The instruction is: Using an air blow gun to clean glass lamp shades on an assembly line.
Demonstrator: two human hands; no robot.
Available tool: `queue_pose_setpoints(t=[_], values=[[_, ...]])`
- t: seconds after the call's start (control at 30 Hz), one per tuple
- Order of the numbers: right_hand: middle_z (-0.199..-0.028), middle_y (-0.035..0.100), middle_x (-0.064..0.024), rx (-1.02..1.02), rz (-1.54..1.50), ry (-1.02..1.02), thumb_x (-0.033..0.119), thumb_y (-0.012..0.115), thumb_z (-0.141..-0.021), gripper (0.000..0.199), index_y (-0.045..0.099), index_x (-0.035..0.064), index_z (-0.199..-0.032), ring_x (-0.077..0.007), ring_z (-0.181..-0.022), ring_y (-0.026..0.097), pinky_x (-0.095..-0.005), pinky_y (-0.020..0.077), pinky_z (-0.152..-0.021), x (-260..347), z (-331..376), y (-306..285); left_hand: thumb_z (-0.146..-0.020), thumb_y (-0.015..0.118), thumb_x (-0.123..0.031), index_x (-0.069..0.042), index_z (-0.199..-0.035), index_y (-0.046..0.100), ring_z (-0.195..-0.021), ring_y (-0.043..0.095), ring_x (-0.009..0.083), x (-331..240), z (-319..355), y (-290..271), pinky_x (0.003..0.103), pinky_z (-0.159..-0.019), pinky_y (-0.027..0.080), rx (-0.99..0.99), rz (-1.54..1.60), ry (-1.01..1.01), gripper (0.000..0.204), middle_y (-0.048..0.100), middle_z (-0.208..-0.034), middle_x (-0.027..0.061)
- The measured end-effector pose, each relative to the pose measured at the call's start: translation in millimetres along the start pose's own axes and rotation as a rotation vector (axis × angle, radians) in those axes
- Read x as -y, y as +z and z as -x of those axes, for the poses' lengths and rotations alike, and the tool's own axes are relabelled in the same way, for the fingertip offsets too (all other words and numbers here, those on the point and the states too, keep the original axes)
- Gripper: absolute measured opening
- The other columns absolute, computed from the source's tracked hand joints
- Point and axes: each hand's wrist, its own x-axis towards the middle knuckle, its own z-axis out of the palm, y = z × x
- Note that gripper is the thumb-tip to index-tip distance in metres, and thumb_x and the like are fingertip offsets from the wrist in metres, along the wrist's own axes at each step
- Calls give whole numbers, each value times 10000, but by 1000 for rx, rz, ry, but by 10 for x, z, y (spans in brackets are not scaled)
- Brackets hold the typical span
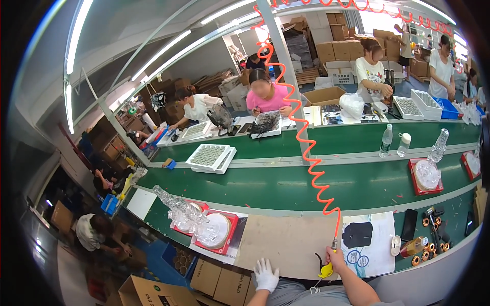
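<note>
Air gun (326, 268), light and rigid on its springy orange hose (306, 153): right hand (337, 260) grips its handle; gloved left hand (265, 275) rests open, empty.

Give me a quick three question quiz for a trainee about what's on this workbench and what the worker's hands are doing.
1. True or false: the left hand wears a white glove.
2. What does the right hand grip? A) a water bottle B) a yellow-handled tool on an orange coiled hose C) a cardboard box
3. Fill in: the black pouch lies on a printed ____ sheet.

Key: 1 true; 2 B; 3 white.
</note>
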Motion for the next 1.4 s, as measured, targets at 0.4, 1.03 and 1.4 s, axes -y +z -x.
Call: queue_pose_setpoints(t=[0.4, 1.03, 1.4], values=[[-527, 430, -9, -1, -2, 2, 199, 563, -870, 243, 474, 73, -682, -119, -435, 422, -292, 417, -418, 65, 27, 72, -878, 499, -481, 0, -1437, 264, -1412, 102, 403, -35, 183, -67, 490, -1104, 246, 104, 203, 40, 775, 182, -1513, 224], [-543, 451, -10, 4, 20, 19, 222, 567, -874, 249, 480, 78, -691, -121, -451, 446, -289, 435, -438, 70, 23, 55, -853, 567, -433, 46, -1409, 296, -1399, 112, 432, -9, 188, -5, 451, -1128, 211, 34, 268, 84, 782, 186, -1498, 258], [-738, 610, -54, 180, 32, -162, 177, 620, -885, 205, 567, 41, -741, -147, -642, 598, -277, 471, -554, 324, 312, 210, -805, 638, -462, -49, -1312, 482, -1314, 359, 373, -140, 113, -448, 433, -1059, 343, 235, 298, 219, 672, 444, -1375, 191]])
